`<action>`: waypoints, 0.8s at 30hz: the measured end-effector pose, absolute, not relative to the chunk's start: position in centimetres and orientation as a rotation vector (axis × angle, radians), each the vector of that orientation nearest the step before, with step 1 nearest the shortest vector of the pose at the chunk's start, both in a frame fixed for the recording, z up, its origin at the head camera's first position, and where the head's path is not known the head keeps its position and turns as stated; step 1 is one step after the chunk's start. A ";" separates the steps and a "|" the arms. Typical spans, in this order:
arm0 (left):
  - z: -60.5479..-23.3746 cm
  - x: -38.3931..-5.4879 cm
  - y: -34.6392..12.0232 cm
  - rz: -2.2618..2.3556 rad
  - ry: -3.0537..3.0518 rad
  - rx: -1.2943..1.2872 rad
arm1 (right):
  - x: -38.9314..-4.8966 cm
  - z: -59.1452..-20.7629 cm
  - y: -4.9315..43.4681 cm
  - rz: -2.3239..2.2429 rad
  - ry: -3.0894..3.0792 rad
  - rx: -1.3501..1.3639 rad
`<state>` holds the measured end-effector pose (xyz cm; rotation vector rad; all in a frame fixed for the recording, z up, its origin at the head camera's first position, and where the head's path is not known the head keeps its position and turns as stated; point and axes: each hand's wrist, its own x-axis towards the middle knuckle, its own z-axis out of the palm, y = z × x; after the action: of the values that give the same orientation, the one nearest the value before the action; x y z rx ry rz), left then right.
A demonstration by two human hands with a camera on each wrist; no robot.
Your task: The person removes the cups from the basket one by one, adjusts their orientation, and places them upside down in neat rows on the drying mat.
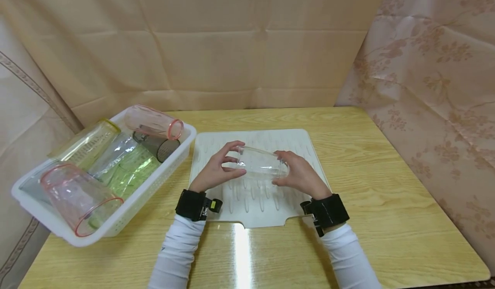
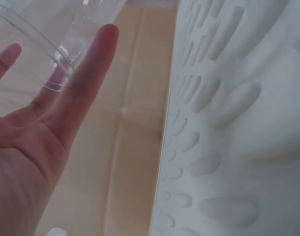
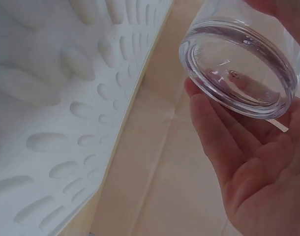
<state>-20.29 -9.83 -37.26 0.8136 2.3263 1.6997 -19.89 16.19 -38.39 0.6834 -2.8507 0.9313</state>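
Note:
A clear, colourless tumbler (image 1: pixel 261 162) lies sideways in the air between both hands, above a white ribbed drying mat (image 1: pixel 247 203). The left hand (image 1: pixel 218 168) holds its rim end, thumb on the near side and fingers on the far side. At the thick base end, the right hand (image 1: pixel 301 175) grips the tumbler between thumb and fingers. In the right wrist view the heavy round base (image 3: pixel 238 69) faces the palm. The left wrist view has the open rim (image 2: pixel 37 42) between the spread thumb and fingers.
At the left stands a white plastic basket (image 1: pixel 154 179) with several tumblers: two pink (image 1: pixel 81 199), a yellow one (image 1: pixel 87 145), a green one (image 1: pixel 133 171), a dark grey one (image 1: pixel 158 145) and a clear one. The wooden table (image 1: pixel 386 203) extends right; curtains (image 1: pixel 216 57) hang behind.

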 end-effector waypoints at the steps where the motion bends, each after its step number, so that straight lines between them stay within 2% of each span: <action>1: -37.3 -20.3 -9.9 1.705 2.321 0.816 | -19.9 -38.4 16.2 0.941 -2.846 0.685; 8: -38.0 -20.6 -10.2 1.811 2.225 0.833 | -20.0 -38.7 16.4 1.072 -2.806 0.700; 16: -40.2 -22.2 -10.8 2.019 2.054 0.870 | -19.9 -38.8 16.5 1.476 -2.649 0.688; 24: -40.9 -22.6 -10.9 2.092 1.966 0.881 | -18.7 -36.9 15.7 1.844 -2.447 0.710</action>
<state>-22.63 -10.94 -40.95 0.8809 1.9655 2.0921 -18.66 15.70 -36.94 0.7105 -2.4465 1.8438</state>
